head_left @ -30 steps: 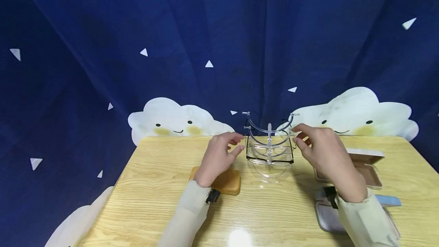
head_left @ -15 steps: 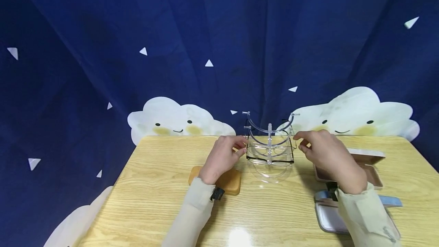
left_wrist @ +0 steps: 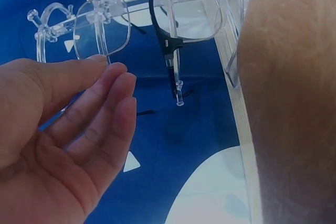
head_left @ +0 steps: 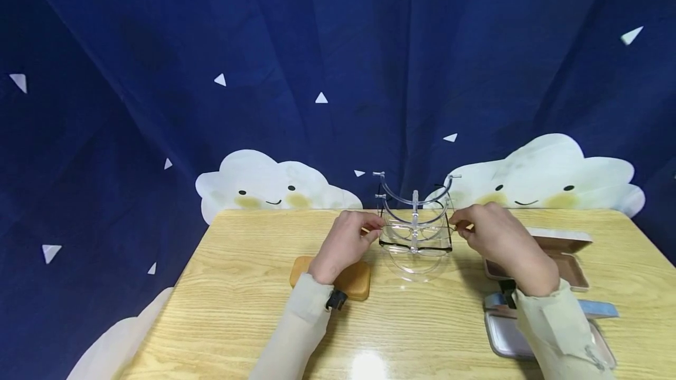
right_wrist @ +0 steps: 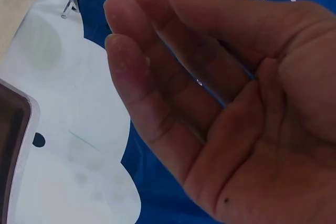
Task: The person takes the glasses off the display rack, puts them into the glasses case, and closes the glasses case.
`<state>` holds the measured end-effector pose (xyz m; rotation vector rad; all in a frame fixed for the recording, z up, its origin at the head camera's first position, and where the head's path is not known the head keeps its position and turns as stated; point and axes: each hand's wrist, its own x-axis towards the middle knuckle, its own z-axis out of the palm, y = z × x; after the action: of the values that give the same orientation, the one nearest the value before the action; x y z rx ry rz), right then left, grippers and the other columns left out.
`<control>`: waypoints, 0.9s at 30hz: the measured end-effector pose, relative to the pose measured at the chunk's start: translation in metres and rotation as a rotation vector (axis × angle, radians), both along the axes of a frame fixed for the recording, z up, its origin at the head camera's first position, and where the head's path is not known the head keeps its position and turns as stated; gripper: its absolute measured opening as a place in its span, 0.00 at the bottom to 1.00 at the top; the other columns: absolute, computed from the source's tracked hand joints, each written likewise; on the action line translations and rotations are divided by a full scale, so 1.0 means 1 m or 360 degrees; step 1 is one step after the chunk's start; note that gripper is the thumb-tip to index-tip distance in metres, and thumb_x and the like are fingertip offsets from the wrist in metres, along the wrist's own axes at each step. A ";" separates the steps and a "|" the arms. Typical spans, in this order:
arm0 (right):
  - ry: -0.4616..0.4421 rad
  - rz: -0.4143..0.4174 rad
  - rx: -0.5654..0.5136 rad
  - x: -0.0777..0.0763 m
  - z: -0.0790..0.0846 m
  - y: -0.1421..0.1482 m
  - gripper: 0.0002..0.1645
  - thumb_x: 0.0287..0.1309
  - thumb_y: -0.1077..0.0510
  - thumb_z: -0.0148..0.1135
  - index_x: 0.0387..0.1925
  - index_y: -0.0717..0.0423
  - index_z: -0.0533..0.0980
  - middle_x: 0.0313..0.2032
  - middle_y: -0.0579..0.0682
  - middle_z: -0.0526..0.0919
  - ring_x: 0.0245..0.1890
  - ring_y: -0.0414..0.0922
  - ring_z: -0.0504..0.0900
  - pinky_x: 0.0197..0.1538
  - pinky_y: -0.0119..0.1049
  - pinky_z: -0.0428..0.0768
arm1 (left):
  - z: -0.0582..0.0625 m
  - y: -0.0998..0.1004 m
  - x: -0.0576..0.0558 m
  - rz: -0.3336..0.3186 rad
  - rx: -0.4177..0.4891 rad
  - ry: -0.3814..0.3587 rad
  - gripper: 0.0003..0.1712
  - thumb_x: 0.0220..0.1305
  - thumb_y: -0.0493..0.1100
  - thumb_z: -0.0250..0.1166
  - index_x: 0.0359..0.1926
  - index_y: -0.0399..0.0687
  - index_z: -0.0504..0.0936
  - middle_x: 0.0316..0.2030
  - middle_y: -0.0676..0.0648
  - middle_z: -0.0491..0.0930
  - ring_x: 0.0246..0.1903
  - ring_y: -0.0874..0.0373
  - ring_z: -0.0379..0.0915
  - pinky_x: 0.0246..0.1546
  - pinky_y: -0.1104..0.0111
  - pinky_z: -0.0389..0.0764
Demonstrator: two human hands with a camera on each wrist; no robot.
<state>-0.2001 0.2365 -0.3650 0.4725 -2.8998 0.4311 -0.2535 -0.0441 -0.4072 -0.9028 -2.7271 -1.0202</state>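
Note:
A clear acrylic eyeglass stand (head_left: 415,201) with several curved arms rises near the back of the wooden table. Thin-rimmed eyeglasses (head_left: 426,228) rest on it above a second pair, black-browed eyeglasses (head_left: 435,248). My left hand (head_left: 343,245) pinches the thin-rimmed pair at its left corner; in the left wrist view, thumb and forefinger meet at the rim (left_wrist: 129,27). At the opposite corner my right hand (head_left: 499,242) pinches the same pair, thumb against fingers in the right wrist view. The fingers mostly cover the temples there.
An orange-brown glasses case (head_left: 354,280) lies closed beneath the left wrist. To the right, a brown-lined case (head_left: 570,271) stands open, and nearer, another open case (head_left: 507,333) with a blue lid is partly behind the right forearm. A blue curtain (head_left: 317,46) hangs behind.
Both hands have closed in on the stand from either side, the left moving rightward and the right slightly down. Their fingers now pinch the thin-rimmed eyeglasses, which remain on the stand.

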 end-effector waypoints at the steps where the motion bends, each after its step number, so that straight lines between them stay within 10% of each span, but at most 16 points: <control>1: -0.0006 0.0003 -0.0004 0.000 0.000 0.000 0.12 0.56 0.69 0.67 0.37 0.51 0.88 0.33 0.49 0.92 0.32 0.51 0.89 0.34 0.48 0.83 | 0.000 0.000 0.000 -0.0003 0.0008 0.0008 0.08 0.68 0.35 0.69 0.47 0.43 0.91 0.43 0.47 0.92 0.39 0.54 0.90 0.44 0.64 0.90; 11: 0.0136 0.0023 -0.0069 0.006 0.006 0.004 0.14 0.54 0.70 0.68 0.37 0.50 0.89 0.30 0.45 0.92 0.29 0.42 0.87 0.35 0.44 0.84 | 0.004 -0.004 -0.002 -0.0018 0.0092 0.0199 0.09 0.70 0.38 0.68 0.47 0.46 0.91 0.42 0.49 0.93 0.40 0.58 0.88 0.44 0.65 0.89; 27: 0.0719 0.0106 -0.0154 0.021 0.007 0.002 0.12 0.46 0.68 0.79 0.32 0.50 0.90 0.28 0.47 0.92 0.23 0.43 0.87 0.29 0.46 0.83 | 0.014 -0.009 0.011 0.0040 0.0177 0.0908 0.09 0.68 0.39 0.70 0.48 0.47 0.92 0.40 0.53 0.91 0.38 0.62 0.88 0.39 0.72 0.87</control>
<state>-0.1792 0.2380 -0.3581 0.5686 -2.4239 0.4098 -0.2423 -0.0528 -0.3927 -0.9581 -2.1809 -0.7515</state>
